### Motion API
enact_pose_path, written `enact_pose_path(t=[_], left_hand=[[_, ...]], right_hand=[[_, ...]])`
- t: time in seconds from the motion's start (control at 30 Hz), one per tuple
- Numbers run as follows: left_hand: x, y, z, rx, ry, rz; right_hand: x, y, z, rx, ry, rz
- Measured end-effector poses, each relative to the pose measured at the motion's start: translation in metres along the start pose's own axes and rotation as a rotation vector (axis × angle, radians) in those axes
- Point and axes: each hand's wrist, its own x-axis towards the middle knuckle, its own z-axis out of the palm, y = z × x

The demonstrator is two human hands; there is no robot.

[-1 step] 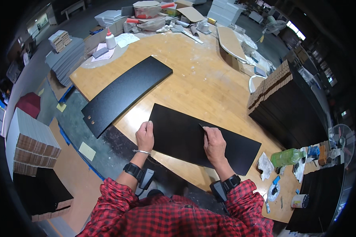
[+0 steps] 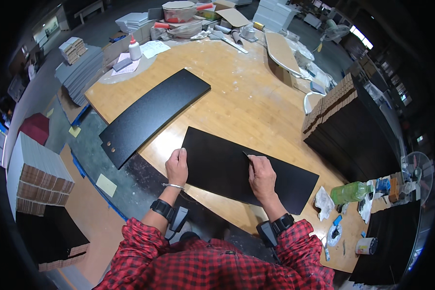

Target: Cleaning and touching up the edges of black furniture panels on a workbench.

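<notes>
A flat black board (image 2: 217, 162) lies at a slant on the table before me. My left hand (image 2: 177, 170) is closed on its left end, thumb on top and the other fingers hidden at the edge. Over the board's middle, my right hand (image 2: 262, 176) pinches a small thin dark piece (image 2: 248, 155), whose corner sticks out beyond the fingertips; its kind is not clear. Farther left, another black board (image 2: 154, 113) with two small holes near one end lies on the table, partly past its edge.
Stacked black boards (image 2: 355, 130) stand at the right of the wooden table (image 2: 232, 106). Near them are a green bottle (image 2: 349, 192), a small can (image 2: 366, 245) and a dish of black matter (image 2: 334, 235). A white squeeze bottle (image 2: 135, 49) stands far left. Stacked panels (image 2: 38, 176) are at left.
</notes>
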Motion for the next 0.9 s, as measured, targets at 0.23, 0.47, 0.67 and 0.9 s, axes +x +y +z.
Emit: enact_pose_path(t=[0.23, 0.47, 0.67, 0.9], left_hand=[[-0.001, -0.004, 0.001, -0.029, 0.029, 0.001], [-0.002, 0.002, 0.003, -0.014, 0.019, -0.019], [-0.001, 0.003, -0.001, -0.032, 0.016, -0.029], [-0.001, 0.006, -0.003, -0.022, -0.003, -0.044]], right_hand=[[0.003, -0.003, 0.005, -0.019, 0.035, 0.028], [0.018, -0.021, 0.019, -0.007, -0.024, -0.018], [0.021, -0.027, 0.024, 0.015, -0.079, -0.039], [0.020, -0.028, 0.019, 0.080, -0.173, -0.064]])
